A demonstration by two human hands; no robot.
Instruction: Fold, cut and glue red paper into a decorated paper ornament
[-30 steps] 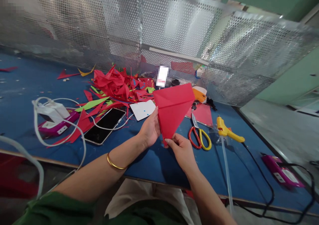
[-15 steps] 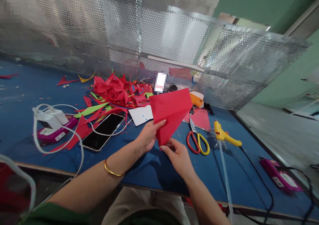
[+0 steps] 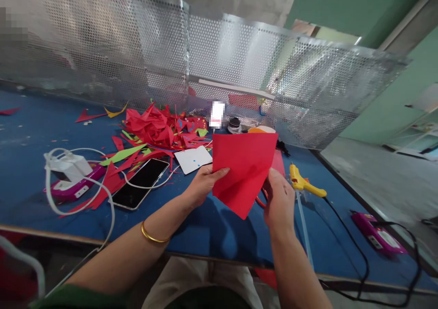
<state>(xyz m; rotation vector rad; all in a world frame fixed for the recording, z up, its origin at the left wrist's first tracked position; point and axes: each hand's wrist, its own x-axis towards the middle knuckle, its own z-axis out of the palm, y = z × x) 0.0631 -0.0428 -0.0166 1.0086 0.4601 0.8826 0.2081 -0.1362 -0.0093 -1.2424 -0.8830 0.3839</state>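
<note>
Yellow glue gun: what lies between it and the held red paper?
The right hand, with part of a flat pinkish-red sheet showing beyond it, in the head view.

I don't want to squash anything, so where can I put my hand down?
Bare blue table shows along the front, below the held red sheet, between the phone and the clear stick. Another patch lies between that stick and the black cable. Left of the sheet it's crowded: red scraps, a white card and the white cable.
</note>
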